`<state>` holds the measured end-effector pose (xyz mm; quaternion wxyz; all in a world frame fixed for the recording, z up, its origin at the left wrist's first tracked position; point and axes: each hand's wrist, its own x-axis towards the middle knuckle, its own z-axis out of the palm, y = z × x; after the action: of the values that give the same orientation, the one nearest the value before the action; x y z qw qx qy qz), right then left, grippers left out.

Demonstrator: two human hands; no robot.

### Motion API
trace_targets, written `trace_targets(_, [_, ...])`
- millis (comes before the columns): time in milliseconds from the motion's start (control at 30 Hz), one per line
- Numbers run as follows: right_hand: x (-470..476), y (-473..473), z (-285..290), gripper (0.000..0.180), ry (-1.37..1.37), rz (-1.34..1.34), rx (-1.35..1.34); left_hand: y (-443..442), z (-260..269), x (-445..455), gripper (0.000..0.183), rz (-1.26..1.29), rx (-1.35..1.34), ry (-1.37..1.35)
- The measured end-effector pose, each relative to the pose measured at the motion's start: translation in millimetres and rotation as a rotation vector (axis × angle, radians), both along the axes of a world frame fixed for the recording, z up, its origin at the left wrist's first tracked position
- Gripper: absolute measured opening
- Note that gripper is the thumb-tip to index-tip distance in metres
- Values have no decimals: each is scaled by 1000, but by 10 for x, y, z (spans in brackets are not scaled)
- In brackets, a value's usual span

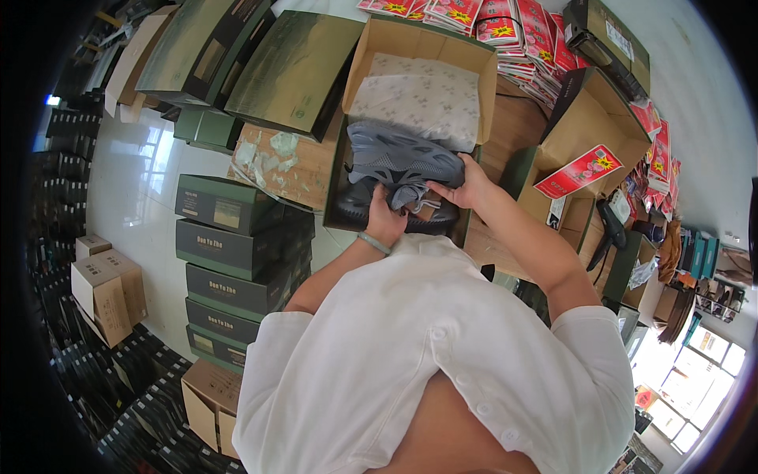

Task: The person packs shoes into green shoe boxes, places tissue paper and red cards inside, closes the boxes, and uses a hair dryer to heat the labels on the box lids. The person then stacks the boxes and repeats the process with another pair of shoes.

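Observation:
A grey athletic shoe [402,155] lies on its side over an open shoebox [348,220]. My right hand [465,186] grips one end of it, with the thumb near the laces. At the shoe's lower edge, my left hand [385,216] holds it by the opening, its fingers partly hidden. Another dark grey shoe [355,204] sits below in the box, mostly covered. Patterned tissue paper [414,95] spreads across the box's raised lid [426,37]. Brown paper [427,208] shows beside the laces.
Closed shoeboxes [296,65] stand at the upper left, and more are stacked [237,249] beside me. To the right, an open box [598,118] bears a red printed card [579,172], near a black hair dryer [610,228]. Red printed packets [533,35] lie behind on the wooden table [512,124].

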<state>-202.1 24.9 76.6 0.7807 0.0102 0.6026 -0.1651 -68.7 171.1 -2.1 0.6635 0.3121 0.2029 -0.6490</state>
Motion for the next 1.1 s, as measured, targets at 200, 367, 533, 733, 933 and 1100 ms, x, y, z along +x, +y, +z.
trace_targets(200, [191,-264,-294,68,328,176,11,-111,43,41,33,-127,81,-22])
trace_targets(367, [366,-381,-272,60,395,214,-139,-126,-154,-26,27,-149,39,-130])
trace_targets(533, [341,-547,-309,56,435,226,-125,-191,-364,-14,22,-188,-121,12])
trace_targets(733, [331,-617,-207,50,479,220,-105,-271,-128,188,26,-636,18,-400])
trace_targets(933, [344,-557,-91,47,468,206,-81,-390,17,83,31,-227,59,86])
trace_targets(1100, [273,-630,-203,42,436,228,-80,-261,-117,-236,47,10,-120,240])
